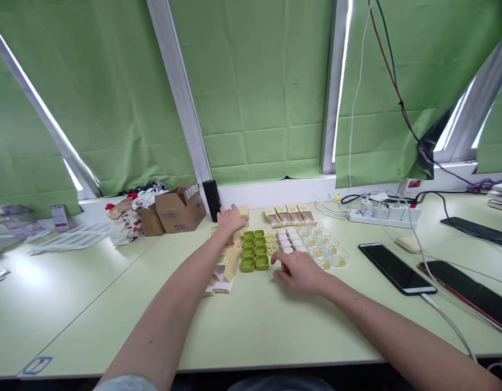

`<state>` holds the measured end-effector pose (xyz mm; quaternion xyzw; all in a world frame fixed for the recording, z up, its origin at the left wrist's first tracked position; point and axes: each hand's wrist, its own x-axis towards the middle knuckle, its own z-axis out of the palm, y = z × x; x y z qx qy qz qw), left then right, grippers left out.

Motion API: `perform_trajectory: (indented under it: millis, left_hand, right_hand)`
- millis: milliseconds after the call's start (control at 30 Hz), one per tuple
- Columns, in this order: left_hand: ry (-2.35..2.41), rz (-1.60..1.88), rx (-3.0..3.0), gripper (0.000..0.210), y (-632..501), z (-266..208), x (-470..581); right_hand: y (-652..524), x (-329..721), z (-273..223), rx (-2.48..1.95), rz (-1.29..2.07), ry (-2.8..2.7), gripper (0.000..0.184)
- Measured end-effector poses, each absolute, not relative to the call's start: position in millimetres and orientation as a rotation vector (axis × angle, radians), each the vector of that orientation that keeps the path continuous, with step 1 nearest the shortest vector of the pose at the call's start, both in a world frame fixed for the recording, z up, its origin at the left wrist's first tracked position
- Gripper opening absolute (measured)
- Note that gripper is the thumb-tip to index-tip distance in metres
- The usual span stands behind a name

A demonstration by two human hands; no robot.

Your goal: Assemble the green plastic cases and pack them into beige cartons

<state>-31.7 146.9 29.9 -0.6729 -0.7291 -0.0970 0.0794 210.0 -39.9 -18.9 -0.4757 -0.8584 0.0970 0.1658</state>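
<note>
My left hand [231, 219] reaches out over the far end of a stack of cream folded card boxes [231, 264], fingers apart. A further cream card piece [243, 210] lies just beyond its thumb. My right hand [299, 270] hovers at the near end of the rows, index finger bent and apart from the thumb, with nothing visible between them. Between the hands sit green square trays [261, 263], small pale yellow pieces [271, 242] and white rounded blocks [290, 237]. Clear plastic cups with yellow centres [325, 245] stand right of the blocks, partly behind my right hand.
Opened cream boxes [290, 215] line up behind the rows. A black cylinder [212, 200] and a brown carton [180, 208] stand at back left. Rightward are a phone with a cable [396, 268], another dark phone [471, 290] and a power strip [383, 213].
</note>
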Motion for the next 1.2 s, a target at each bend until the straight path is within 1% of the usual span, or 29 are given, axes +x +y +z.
perform_trajectory:
  millis: [67, 133, 367, 600, 700, 767, 867, 1033, 1200]
  left_hand:
    - [-2.233, -0.292, -1.996, 0.084, 158, 25, -24]
    - [-2.265, -0.298, -1.983, 0.089, 167, 21, -19]
    - [-2.285, -0.332, -1.966, 0.077, 180, 14, -13]
    - [-2.263, -0.326, -1.956, 0.083, 175, 22, -12]
    - [-2.268, -0.309, -1.953, 0.077, 174, 24, -11]
    - [-2.250, -0.289, -1.974, 0.068, 175, 23, -9]
    - [-2.221, -0.264, -2.000, 0.057, 178, 18, -4]
    - [-2.213, -0.273, -1.984, 0.058, 179, 11, 5]
    - [-2.220, -0.294, -1.956, 0.051, 179, 9, 9]
  right_hand:
    - [-41, 209, -19, -1.359, 0.208, -2.465, 0.024]
    - [-41, 209, -17, -1.375, 0.145, -2.474, 0.023]
    - [-39, 214, -15, -1.406, 0.052, -2.439, 0.024]
    - [-34, 216, -19, -1.393, -0.045, -2.363, 0.029]
    - [-32, 216, -19, -1.415, -0.053, -2.366, 0.034]
    - [-31, 217, -20, -1.406, -0.061, -2.374, 0.038]
    - [-30, 218, -21, -1.392, -0.072, -2.373, 0.039]
    - [-29, 219, -23, -1.393, -0.071, -2.339, 0.038]
    - [-28, 219, -23, -1.400, -0.079, -2.327, 0.040]
